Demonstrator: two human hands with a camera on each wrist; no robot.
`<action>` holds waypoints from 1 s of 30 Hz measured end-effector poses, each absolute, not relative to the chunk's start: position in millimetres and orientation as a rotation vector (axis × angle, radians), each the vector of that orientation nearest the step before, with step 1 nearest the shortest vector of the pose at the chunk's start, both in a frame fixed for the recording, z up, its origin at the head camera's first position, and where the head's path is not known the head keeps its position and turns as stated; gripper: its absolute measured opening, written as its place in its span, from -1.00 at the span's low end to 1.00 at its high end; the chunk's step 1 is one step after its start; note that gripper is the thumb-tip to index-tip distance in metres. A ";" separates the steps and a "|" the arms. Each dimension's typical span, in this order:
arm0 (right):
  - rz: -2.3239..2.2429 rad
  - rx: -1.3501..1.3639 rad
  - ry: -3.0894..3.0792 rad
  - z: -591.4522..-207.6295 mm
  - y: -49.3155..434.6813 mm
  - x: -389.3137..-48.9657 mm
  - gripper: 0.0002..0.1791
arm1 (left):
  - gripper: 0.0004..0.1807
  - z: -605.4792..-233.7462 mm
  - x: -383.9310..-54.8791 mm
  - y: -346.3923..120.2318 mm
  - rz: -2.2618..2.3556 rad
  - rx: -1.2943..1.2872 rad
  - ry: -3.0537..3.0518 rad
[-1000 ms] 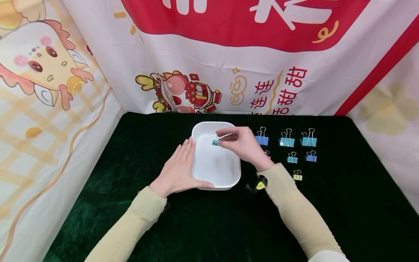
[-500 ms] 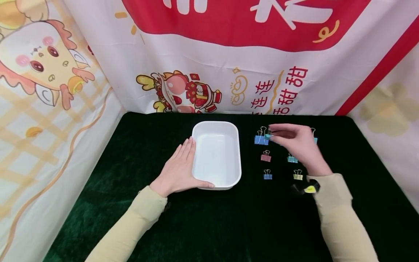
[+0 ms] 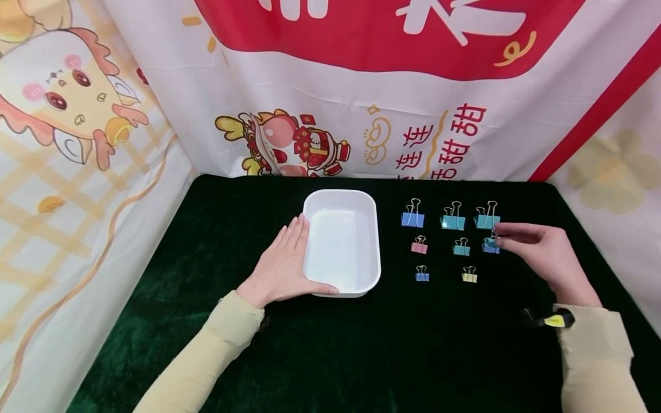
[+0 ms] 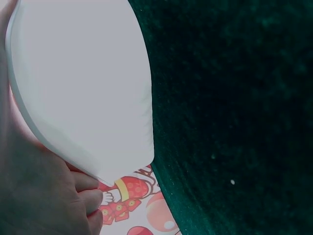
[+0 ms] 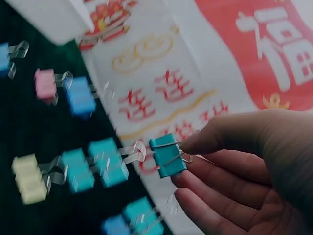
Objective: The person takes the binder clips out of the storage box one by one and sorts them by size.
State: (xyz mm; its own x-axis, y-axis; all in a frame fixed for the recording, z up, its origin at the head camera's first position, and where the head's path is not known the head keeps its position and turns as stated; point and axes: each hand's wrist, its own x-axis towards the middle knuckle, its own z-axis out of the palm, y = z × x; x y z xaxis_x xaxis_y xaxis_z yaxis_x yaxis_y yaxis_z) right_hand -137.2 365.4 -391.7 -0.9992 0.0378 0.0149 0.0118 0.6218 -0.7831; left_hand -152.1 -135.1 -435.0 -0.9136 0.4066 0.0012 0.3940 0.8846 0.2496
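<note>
My right hand (image 3: 542, 252) pinches a small teal binder clip (image 5: 167, 155) by its wire handles, between thumb and fingers. In the head view the clip overlaps a blue binder clip (image 3: 490, 249) in the middle row on the right. My left hand (image 3: 284, 267) rests against a white rectangular container (image 3: 342, 252), with straight fingers along its left side and the thumb at its near edge. From the left wrist, the container's white wall (image 4: 83, 88) fills much of the view, with the left hand (image 4: 44, 181) beside it.
Right of the container, binder clips lie in rows on the dark green cloth (image 3: 361, 355). The back row has a blue clip (image 3: 413, 219) and two teal ones; nearer are a pink clip (image 3: 419, 248), a small blue one (image 3: 422, 276) and a yellow one (image 3: 469, 277). Printed curtains (image 3: 310, 74) stand behind.
My right hand has moved from over the container to the far right of the clip rows, carrying the teal binder clip along. The left hand and the container have stayed put.
</note>
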 end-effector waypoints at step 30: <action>1.073 -0.075 -2.812 -433.3 407.1 -132.3 -0.29 | 0.57 -434.8 -154.7 -138.7 0.424 0.649 3.008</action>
